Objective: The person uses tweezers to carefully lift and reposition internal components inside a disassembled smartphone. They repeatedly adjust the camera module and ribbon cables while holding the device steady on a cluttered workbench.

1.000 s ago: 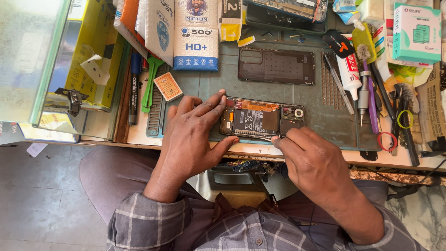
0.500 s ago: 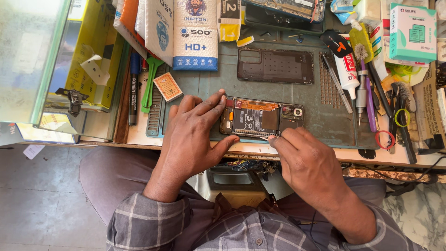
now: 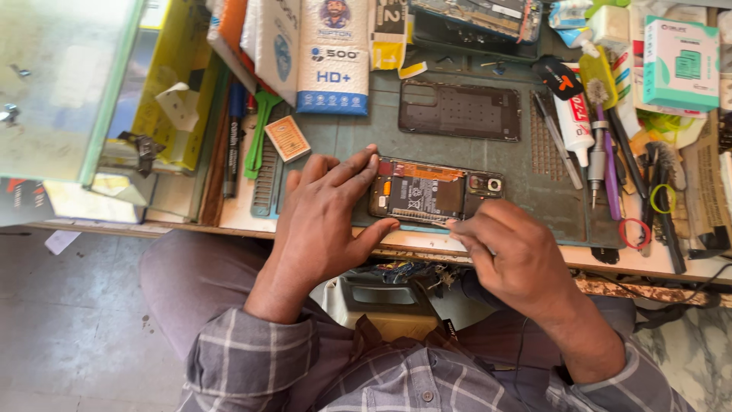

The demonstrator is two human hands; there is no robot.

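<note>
An opened phone (image 3: 435,191) with its back removed lies on a dark green work mat (image 3: 358,137), showing a black battery and orange flex parts. My left hand (image 3: 328,221) grips the phone's left end, fingers spread over it and thumb along its near edge. My right hand (image 3: 511,248) is pinched closed at the phone's near edge, fingertips touching the frame; whether a small tool sits between them I cannot tell. The phone's dark back cover (image 3: 460,111) lies on the mat just beyond.
Screwdrivers, brushes and a white glue tube (image 3: 573,122) lie at the right. Boxes and screen-protector packets (image 3: 332,53) stand at the back. A green pry tool (image 3: 259,130) and pen lie at left beside a yellow box (image 3: 179,84). The bench edge runs under my wrists.
My right hand has shifted slightly along the phone's near edge. The left hand keeps its hold on the phone.
</note>
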